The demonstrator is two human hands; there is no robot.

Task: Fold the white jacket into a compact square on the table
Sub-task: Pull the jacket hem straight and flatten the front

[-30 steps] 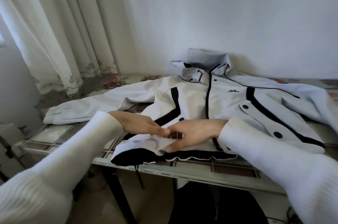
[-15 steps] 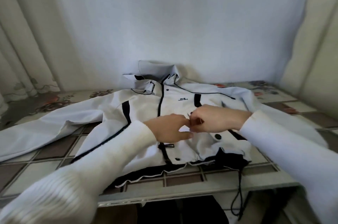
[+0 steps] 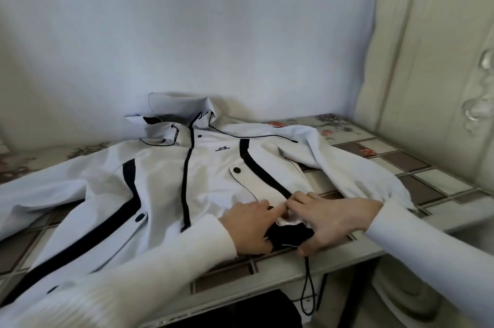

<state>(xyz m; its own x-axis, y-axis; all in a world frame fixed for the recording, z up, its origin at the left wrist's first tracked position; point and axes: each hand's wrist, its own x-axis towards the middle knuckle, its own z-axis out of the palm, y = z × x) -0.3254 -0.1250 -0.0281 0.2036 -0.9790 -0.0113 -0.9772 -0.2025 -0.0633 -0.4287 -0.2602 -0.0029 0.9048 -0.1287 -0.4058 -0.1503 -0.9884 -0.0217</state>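
Observation:
The white jacket [image 3: 160, 180] with black stripes and a black zip lies face up on the tiled table [image 3: 417, 167], sleeves spread to both sides, hood against the wall. My left hand [image 3: 248, 226] and my right hand [image 3: 328, 218] meet at the jacket's lower right hem corner. Both hands pinch the bunched black hem there, thumbs under the fabric. A black drawcord [image 3: 307, 287] hangs from that corner over the table's front edge.
A white wall stands right behind the table. A pale cabinet or door [image 3: 441, 60] rises at the right end. The table's front edge [image 3: 267, 285] runs close under my hands. The right sleeve [image 3: 355, 172] reaches toward the table's right edge.
My view has swung from the jacket's left hem to its right side. Both hands have travelled along the hem to the lower right corner and now grip the black hem there.

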